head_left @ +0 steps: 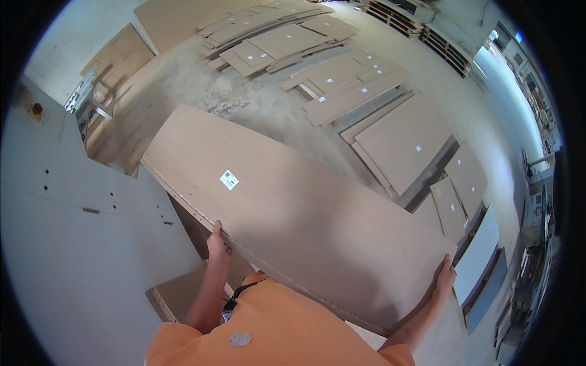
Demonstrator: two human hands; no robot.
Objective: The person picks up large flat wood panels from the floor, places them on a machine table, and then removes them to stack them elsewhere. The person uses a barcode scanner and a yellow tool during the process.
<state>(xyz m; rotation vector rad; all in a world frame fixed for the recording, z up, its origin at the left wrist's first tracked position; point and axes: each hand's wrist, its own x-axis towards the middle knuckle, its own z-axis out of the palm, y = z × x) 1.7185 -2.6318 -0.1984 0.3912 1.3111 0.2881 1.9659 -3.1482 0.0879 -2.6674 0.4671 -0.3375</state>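
A long wood-coloured board (305, 213) spans the space before my body, held up by both hands. Small holes run along its near left edge, and a white label (229, 180) sticks to its upper face. My left hand (218, 242) grips the near long edge, thumb on top and the other fingers hidden beneath. At the right end, my right hand (447, 274) clasps the short edge, its thumb over the top.
Labelled panels lie in stacks (406, 140) on the floor beyond the board. A white drilled panel surface (79, 244) stands at left, with more boards (183, 287) beside my left arm. White and grey panels (479, 256) lie at right; wooden pallets (445, 49) are at the far right.
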